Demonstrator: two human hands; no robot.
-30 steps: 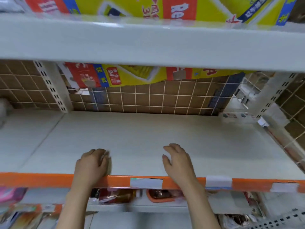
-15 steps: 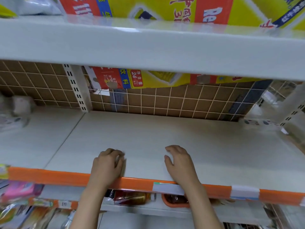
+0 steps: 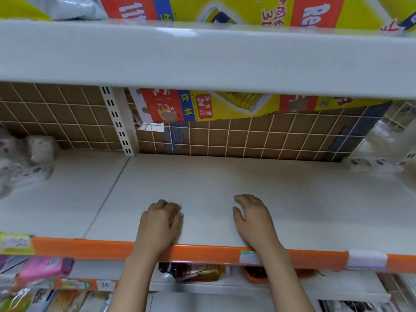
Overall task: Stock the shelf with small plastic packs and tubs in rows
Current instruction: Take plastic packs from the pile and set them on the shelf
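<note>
A white shelf board point(image 3: 292, 199) with an orange front strip point(image 3: 90, 247) fills the middle of the head view. My left hand point(image 3: 159, 224) rests on the board just behind the strip, its fingers curled under and nothing visible in it. My right hand point(image 3: 254, 219) rests a hand's width to the right, with relaxed, bent fingers touching the board. Several small clear plastic packs point(image 3: 27, 163) lie blurred at the far left of the neighbouring board. Another pack point(image 3: 373, 164) lies at the back right corner.
A white upper shelf point(image 3: 202, 55) hangs low overhead, carrying yellow and red cartons. A wire grid over cardboard backs the shelf, with a slotted upright point(image 3: 119, 122) at the left. Below the strip, a lower shelf holds pink packs point(image 3: 42, 269) and an orange tub point(image 3: 254, 274).
The view has swung left, bringing the plastic packs at the far left into sight. Both hands have stayed on the front of the board, holding nothing.
</note>
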